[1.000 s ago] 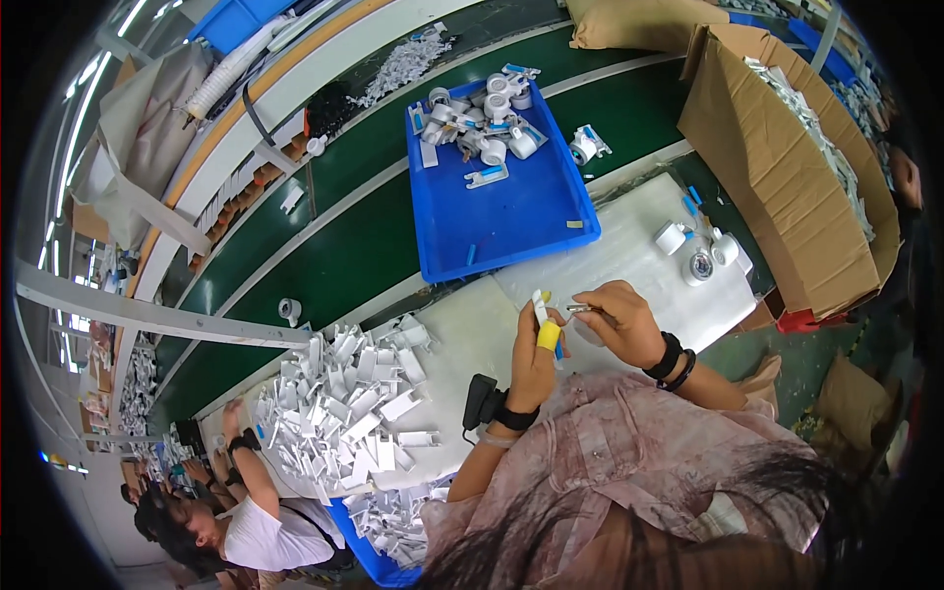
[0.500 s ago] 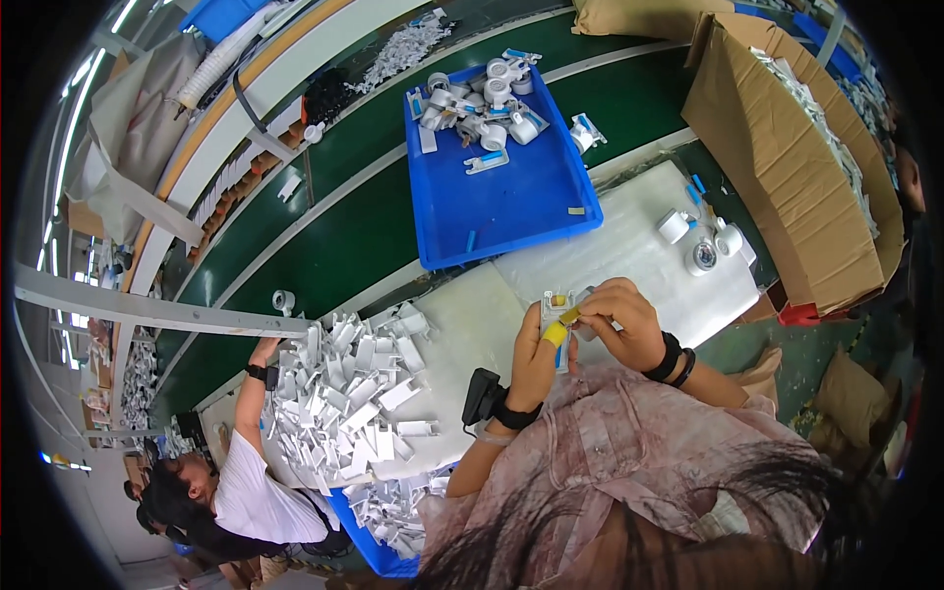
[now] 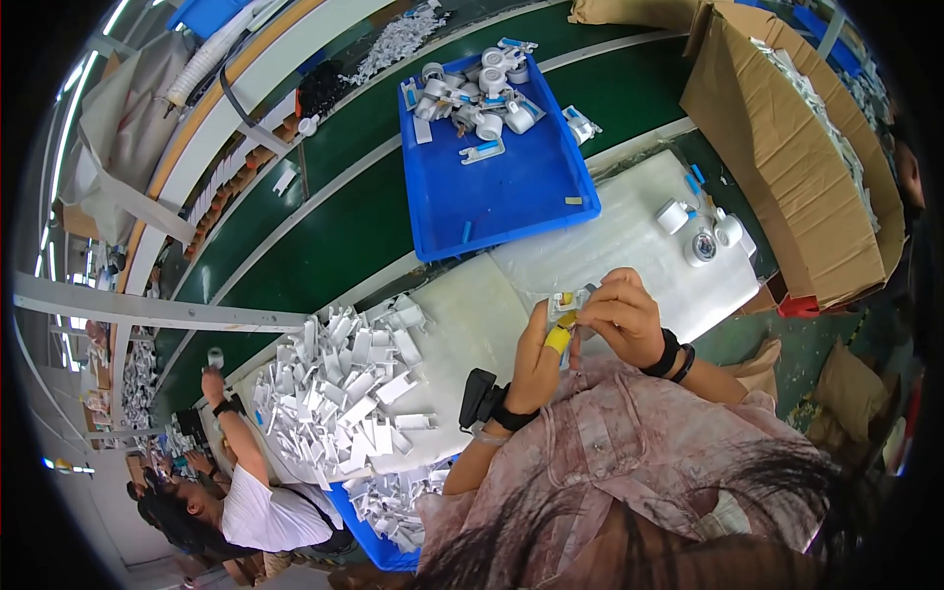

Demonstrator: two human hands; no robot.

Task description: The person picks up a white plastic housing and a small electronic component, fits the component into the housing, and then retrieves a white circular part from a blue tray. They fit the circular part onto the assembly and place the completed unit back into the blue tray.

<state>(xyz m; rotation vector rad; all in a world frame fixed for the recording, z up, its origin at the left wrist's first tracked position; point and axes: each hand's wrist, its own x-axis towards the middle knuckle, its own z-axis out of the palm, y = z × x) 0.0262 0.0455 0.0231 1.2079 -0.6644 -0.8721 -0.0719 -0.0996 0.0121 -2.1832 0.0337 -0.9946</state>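
Note:
My left hand (image 3: 534,372), a yellow wrap on its thumb, is closed around a small white plastic part (image 3: 555,299) in front of my chest. A yellow patch shows at the part's upper end. My right hand (image 3: 626,320) meets it from the right, with fingers pinched on a small yellow piece (image 3: 568,319) against the part. Its fingers hide much of the piece. To the right, on the pale work mat (image 3: 629,231), lie several round white fittings (image 3: 700,246). Left of my hands is a heap of white plastic channel-shaped pieces (image 3: 344,379).
A blue tray (image 3: 492,202) beyond my hands holds white assemblies (image 3: 487,93) at its far end. It rests partly over a green conveyor belt (image 3: 359,211). A tall cardboard box (image 3: 757,147) stands right. At left, a co-worker (image 3: 270,511) reaches toward the belt.
My hands stay together, with the part tilted slightly and the yellow piece closer against it. The co-worker's hand has moved left, now by a white fitting over the belt.

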